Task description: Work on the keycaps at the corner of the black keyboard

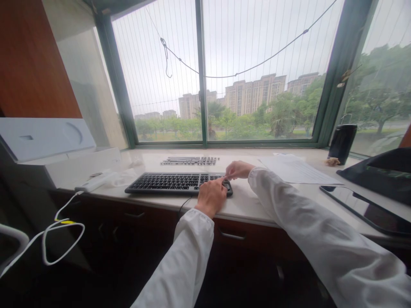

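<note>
A black keyboard [167, 182] lies on the white counter, its thin cable dropping over the front edge. My left hand [212, 194] is over its right end, back of the hand up, fingers bent together above the number-pad keys. Just beyond it, at the keyboard's far right corner, my right hand [238, 170] has its thumb and fingers pinched. The fingertips of both hands meet there, and anything small between them is hidden. Behind the keyboard, small grey pieces [190, 160] lie in neat rows; they look like loose keycaps.
Paper sheets [297, 168], a dark phone or tablet [362, 207], a black bag [382, 175] and a black cylinder [343, 143] are to the right. At left are a white box [48, 139] and a white power strip [94, 183] with a looping cable. A window rises behind.
</note>
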Available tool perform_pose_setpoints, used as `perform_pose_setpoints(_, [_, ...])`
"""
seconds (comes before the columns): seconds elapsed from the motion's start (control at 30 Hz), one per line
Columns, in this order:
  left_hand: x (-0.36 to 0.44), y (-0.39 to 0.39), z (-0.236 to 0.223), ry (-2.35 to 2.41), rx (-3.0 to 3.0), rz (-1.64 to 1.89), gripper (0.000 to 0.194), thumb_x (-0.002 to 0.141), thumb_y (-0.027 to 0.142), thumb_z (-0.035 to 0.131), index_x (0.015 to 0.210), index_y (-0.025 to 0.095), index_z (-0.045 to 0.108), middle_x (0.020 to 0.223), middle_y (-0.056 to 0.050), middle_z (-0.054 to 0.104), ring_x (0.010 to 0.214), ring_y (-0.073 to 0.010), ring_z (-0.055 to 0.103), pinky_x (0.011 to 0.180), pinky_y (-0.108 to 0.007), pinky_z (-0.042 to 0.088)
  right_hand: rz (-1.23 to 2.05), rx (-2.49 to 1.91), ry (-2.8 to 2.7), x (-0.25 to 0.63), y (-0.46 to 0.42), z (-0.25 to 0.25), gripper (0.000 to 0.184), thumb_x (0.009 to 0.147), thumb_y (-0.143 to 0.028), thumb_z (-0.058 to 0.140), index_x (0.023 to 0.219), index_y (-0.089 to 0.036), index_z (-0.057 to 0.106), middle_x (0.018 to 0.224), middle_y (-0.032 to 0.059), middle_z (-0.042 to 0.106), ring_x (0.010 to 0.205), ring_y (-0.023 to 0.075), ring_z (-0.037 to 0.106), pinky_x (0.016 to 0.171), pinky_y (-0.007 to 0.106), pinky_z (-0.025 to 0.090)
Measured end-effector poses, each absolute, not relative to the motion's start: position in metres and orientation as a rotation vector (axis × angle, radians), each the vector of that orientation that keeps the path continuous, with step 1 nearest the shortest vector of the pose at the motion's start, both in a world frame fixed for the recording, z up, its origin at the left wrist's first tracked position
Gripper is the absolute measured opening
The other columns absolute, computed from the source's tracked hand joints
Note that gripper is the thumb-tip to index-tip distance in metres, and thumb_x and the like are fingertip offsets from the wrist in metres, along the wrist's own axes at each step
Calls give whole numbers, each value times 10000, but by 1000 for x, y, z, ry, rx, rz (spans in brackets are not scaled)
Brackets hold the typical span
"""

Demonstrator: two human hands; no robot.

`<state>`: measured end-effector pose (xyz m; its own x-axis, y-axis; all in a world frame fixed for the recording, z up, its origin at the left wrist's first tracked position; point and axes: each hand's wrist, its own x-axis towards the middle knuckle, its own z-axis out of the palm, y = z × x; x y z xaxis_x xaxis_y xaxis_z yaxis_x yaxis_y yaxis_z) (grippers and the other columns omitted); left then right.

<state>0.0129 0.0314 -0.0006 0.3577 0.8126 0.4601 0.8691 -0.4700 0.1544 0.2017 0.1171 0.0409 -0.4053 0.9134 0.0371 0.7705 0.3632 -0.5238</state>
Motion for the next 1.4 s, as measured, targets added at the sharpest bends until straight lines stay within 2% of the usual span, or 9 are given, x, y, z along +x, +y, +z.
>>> perform_pose_setpoints(0.1, [13, 32, -1, -1608, -2484, -742, 333, 912, 321, 418, 1144, 229, 639, 963, -62, 710, 903, -209, 651, 842, -309, 471, 343, -1448, -2362, 200, 115, 43, 347, 639, -487, 753, 786, -172, 765, 736, 55, 728, 724, 186, 665, 655, 255, 479])
perform_pose_setpoints(0.2, [14, 33, -1, -1615, -2505, -731, 309, 913, 331, 416, 1044, 217, 671, 970, -65, 707, 921, -213, 648, 866, -317, 466, 364, -1362, -2397, 199, 114, 44, 335, 634, -440, 765, 852, -187, 779, 791, 52, 746, 774, 196, 686, 700, 245, 493])
perform_pose_setpoints(0.37, [14, 31, 3, -1656, -2510, -694, 304, 907, 340, 417, 1006, 208, 672, 934, -75, 706, 907, -225, 653, 843, -328, 478, 433, -1382, -2428, 200, 113, 45, 385, 598, -447, 786, 890, -196, 776, 819, 38, 751, 799, 201, 692, 726, 240, 501])
perform_pose_setpoints(0.47, [14, 29, 5, -1682, -2503, -692, 313, 899, 343, 416, 993, 201, 679, 921, -85, 705, 903, -230, 653, 835, -330, 478, 409, -1413, -2453, 198, 111, 46, 352, 617, -408, 784, 893, -189, 772, 811, 39, 748, 792, 197, 686, 736, 242, 495])
perform_pose_setpoints(0.63, [15, 28, 5, -1685, -2507, -701, 331, 892, 340, 406, 993, 195, 686, 927, -93, 704, 911, -234, 648, 831, -332, 476, 187, -1378, -2594, 190, 103, 51, 241, 708, -329, 733, 884, -166, 765, 802, 64, 730, 749, 181, 654, 700, 250, 460])
perform_pose_setpoints(0.73, [15, 28, 5, -1682, -2497, -720, 316, 887, 331, 417, 976, 202, 691, 903, -85, 708, 888, -236, 654, 814, -336, 485, 55, -1286, -2681, 189, 99, 55, 220, 744, -344, 705, 881, -182, 761, 826, 67, 723, 758, 178, 636, 711, 259, 436])
perform_pose_setpoints(0.87, [15, 27, 5, -1678, -2497, -728, 295, 881, 316, 434, 968, 207, 694, 891, -78, 711, 879, -227, 657, 819, -326, 486, 167, -1285, -2582, 195, 98, 57, 256, 752, -398, 696, 899, -198, 759, 860, 62, 727, 802, 192, 649, 761, 269, 443])
perform_pose_setpoints(1.03, [15, 28, 5, -1665, -2499, -731, 296, 887, 320, 423, 964, 211, 687, 891, -79, 709, 872, -237, 658, 811, -347, 490, 347, -1359, -2519, 200, 102, 54, 246, 736, -367, 705, 905, -197, 765, 849, 59, 737, 804, 210, 667, 780, 286, 471])
perform_pose_setpoints(1.4, [14, 27, 5, -1657, -2500, -736, 301, 891, 316, 413, 963, 210, 686, 896, -78, 710, 868, -239, 659, 794, -345, 493, 385, -1349, -2513, 197, 102, 50, 242, 728, -351, 713, 899, -188, 766, 848, 49, 745, 814, 195, 680, 774, 252, 488])
